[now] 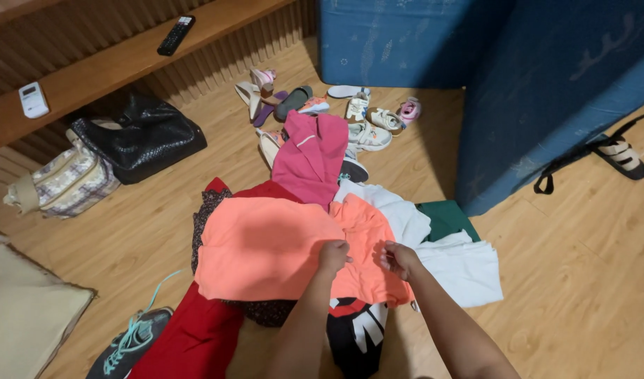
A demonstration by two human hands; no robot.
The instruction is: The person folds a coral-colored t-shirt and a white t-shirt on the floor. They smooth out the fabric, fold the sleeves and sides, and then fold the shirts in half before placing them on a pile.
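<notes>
An orange garment (266, 245) lies spread on top of a pile of clothes on the wooden floor. My left hand (334, 255) pinches its fabric near the middle. Just to the right, my right hand (399, 259) grips the same orange cloth. Under and around it lie a pink garment (309, 158), a red one (196, 337), white cloths (462, 267), a green piece (445, 219) and a black printed item (353, 337).
Several shoes and sandals (322, 112) are scattered behind the pile. A black handbag (146, 137) and a plaid bag (66, 184) sit left, below a wooden shelf (111, 67) with two remotes. A blue mattress (546, 91) stands right, a grey sneaker (129, 344) bottom left.
</notes>
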